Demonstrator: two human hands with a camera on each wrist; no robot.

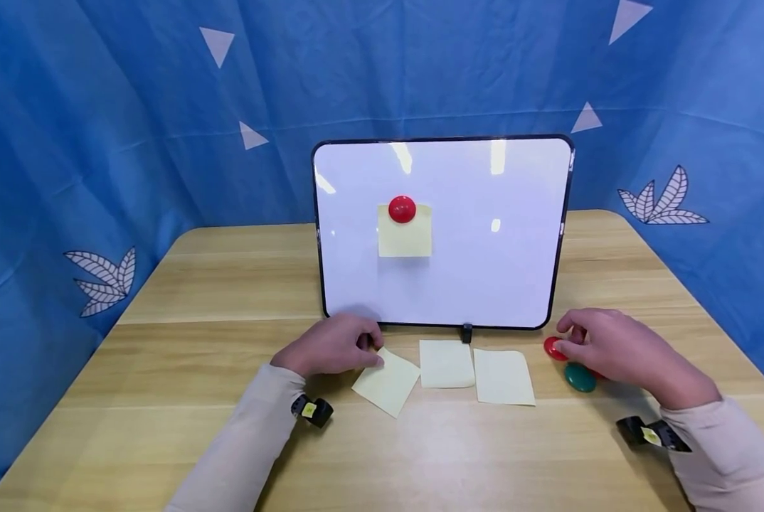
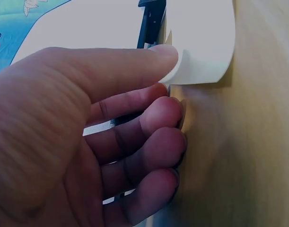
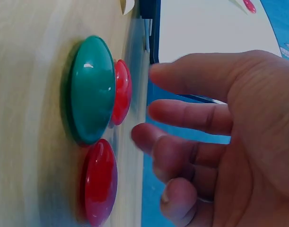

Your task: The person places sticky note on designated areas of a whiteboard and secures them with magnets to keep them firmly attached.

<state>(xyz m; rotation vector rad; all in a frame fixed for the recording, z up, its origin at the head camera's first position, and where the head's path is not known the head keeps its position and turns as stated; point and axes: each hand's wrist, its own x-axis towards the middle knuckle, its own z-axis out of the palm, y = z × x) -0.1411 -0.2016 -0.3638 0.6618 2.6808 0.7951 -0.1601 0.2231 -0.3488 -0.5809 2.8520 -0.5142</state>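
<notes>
Between thumb and index finger, my left hand pinches the upper left corner of a pale yellow sticky note. In the left wrist view that note curls up at the thumb. My right hand hovers over a small group of round magnets, its fingers loosely bent and holding nothing. A green magnet lies between two red ones, one red magnet toward the whiteboard and another red magnet on the other side, mostly hidden by the hand in the head view.
A whiteboard stands at the back, with a small black foot at its lower edge. On it, a red magnet holds a yellow note. Two more notes, a middle note and a right note, lie before it.
</notes>
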